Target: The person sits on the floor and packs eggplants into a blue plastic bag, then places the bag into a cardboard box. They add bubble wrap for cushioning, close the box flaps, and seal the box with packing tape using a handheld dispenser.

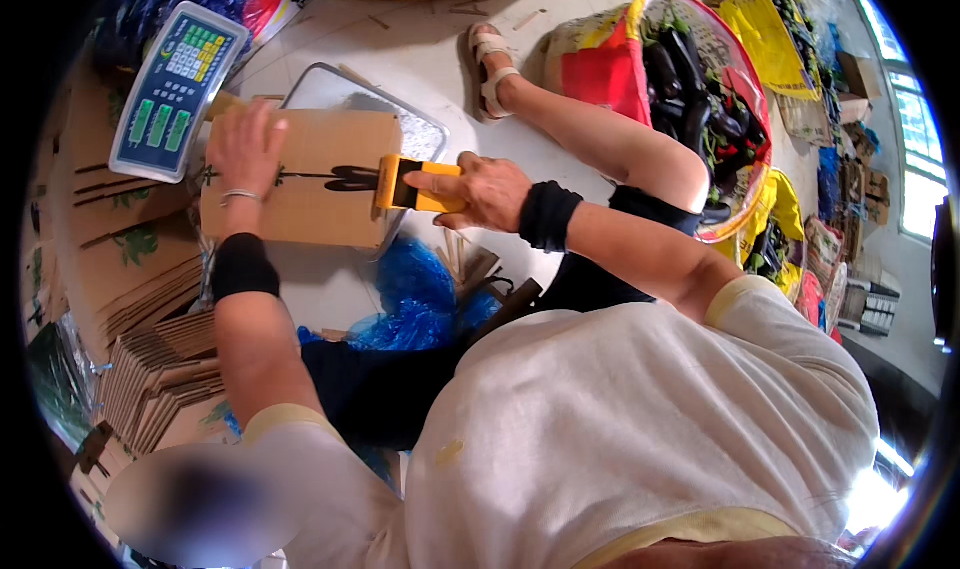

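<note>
Tape dispenser, yellow plastic [390, 184], was gripped by the right hand [492, 191] at the right end of a brown cardboard box [318, 214], long axis left-right; left end was overlaid by the spread left hand [245, 151].

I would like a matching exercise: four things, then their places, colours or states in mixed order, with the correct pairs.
1. Left hand
2. Right hand
3. Dark eggplants
4. Scale display

A. Inside an open sack with red sides
B. Blue, with green screens
C. Resting on the cardboard box
D. Holding a yellow tool

Pairs: 1-C, 2-D, 3-A, 4-B
</note>
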Action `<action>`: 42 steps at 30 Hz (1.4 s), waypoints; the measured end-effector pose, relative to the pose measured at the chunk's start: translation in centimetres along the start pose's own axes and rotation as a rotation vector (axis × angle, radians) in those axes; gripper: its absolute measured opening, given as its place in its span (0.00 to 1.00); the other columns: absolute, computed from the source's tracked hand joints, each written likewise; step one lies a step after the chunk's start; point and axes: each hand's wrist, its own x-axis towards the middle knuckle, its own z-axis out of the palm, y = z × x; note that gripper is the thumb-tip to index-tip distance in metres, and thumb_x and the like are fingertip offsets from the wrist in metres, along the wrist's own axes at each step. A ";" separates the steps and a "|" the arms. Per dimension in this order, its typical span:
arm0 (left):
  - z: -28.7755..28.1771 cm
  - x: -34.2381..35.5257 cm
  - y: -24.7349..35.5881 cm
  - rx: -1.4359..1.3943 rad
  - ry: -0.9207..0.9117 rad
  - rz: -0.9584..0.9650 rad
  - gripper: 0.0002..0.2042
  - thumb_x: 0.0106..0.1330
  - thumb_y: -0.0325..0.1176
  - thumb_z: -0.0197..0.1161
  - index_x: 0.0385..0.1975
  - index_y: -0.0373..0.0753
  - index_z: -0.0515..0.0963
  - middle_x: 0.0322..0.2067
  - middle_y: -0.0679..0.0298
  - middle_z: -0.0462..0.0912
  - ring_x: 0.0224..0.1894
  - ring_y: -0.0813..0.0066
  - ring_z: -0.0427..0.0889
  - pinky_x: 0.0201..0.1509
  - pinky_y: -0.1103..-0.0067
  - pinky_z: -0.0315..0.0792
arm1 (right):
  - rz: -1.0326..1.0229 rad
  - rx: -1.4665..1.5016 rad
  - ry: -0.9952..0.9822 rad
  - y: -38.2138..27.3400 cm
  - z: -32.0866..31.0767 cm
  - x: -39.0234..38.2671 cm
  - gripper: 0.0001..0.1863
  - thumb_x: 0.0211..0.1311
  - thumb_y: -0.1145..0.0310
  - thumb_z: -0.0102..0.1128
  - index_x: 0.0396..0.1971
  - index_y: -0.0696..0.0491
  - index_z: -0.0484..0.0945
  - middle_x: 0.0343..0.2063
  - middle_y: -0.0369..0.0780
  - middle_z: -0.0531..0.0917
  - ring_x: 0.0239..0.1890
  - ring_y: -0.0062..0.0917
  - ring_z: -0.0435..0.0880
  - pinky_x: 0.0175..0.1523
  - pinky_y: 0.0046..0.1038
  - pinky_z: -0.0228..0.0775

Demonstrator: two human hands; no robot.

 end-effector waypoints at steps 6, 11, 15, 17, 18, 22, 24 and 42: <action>-0.5 0.1 0.9 -0.145 -0.113 -0.075 0.21 0.65 0.53 0.43 0.54 0.53 0.66 0.59 0.73 0.64 0.65 0.67 0.53 0.65 0.53 0.41 | -0.096 0.056 -0.017 3.3 3.1 1.5 0.36 0.50 0.54 0.62 0.61 0.33 0.59 0.26 0.49 0.76 0.32 0.37 0.74 0.36 0.34 0.72; -0.6 -0.2 0.7 -0.141 -0.049 -0.073 0.20 0.64 0.52 0.46 0.53 0.54 0.67 0.58 0.73 0.65 0.65 0.68 0.54 0.64 0.54 0.41 | 0.234 -0.114 -0.303 8.9 8.5 0.0 0.34 0.48 0.51 0.62 0.58 0.33 0.63 0.29 0.47 0.79 0.35 0.40 0.80 0.39 0.36 0.73; -0.2 -0.4 0.6 -0.174 -0.011 -0.053 0.20 0.64 0.52 0.46 0.53 0.54 0.67 0.58 0.74 0.65 0.65 0.67 0.55 0.64 0.53 0.42 | 0.181 -0.104 -0.394 6.5 8.1 4.0 0.31 0.48 0.49 0.61 0.56 0.35 0.67 0.27 0.48 0.79 0.31 0.39 0.80 0.39 0.35 0.72; -0.3 -0.2 1.0 -0.189 -0.015 -0.063 0.21 0.63 0.53 0.46 0.54 0.54 0.67 0.60 0.72 0.63 0.65 0.66 0.54 0.65 0.54 0.41 | 0.195 -0.108 -0.416 4.7 7.5 6.3 0.23 0.47 0.53 0.61 0.45 0.44 0.75 0.23 0.45 0.81 0.28 0.38 0.81 0.36 0.36 0.73; -0.4 -0.3 0.8 -0.185 -0.009 -0.062 0.21 0.63 0.53 0.46 0.54 0.54 0.67 0.60 0.72 0.63 0.65 0.66 0.54 0.65 0.54 0.41 | 0.171 -0.131 -0.450 4.4 7.4 7.6 0.21 0.47 0.54 0.61 0.41 0.47 0.76 0.23 0.44 0.81 0.28 0.38 0.81 0.36 0.36 0.73; -1.2 -0.6 -1.2 -0.317 0.088 -0.582 0.28 0.60 0.59 0.47 0.54 0.49 0.66 0.59 0.61 0.64 0.62 0.63 0.59 0.62 0.57 0.47 | 0.223 -0.137 -0.518 4.7 6.1 8.0 0.22 0.42 0.56 0.62 0.41 0.47 0.77 0.28 0.45 0.82 0.33 0.37 0.82 0.39 0.34 0.74; -1.2 -0.5 -2.1 -0.359 0.011 -1.014 0.31 0.58 0.62 0.47 0.55 0.46 0.66 0.58 0.58 0.64 0.61 0.62 0.61 0.61 0.58 0.50 | 0.250 -0.108 -0.496 4.6 6.0 6.6 0.24 0.43 0.56 0.63 0.43 0.46 0.75 0.28 0.45 0.82 0.33 0.38 0.82 0.40 0.34 0.74; -3.5 -2.9 6.2 -0.573 -0.379 -0.518 0.35 0.54 0.64 0.52 0.46 0.35 0.72 0.42 0.49 0.78 0.47 0.52 0.75 0.49 0.67 0.66 | 0.650 0.078 -0.335 8.2 11.4 -3.3 0.32 0.41 0.62 0.67 0.45 0.63 0.66 0.30 0.51 0.80 0.36 0.41 0.81 0.40 0.37 0.74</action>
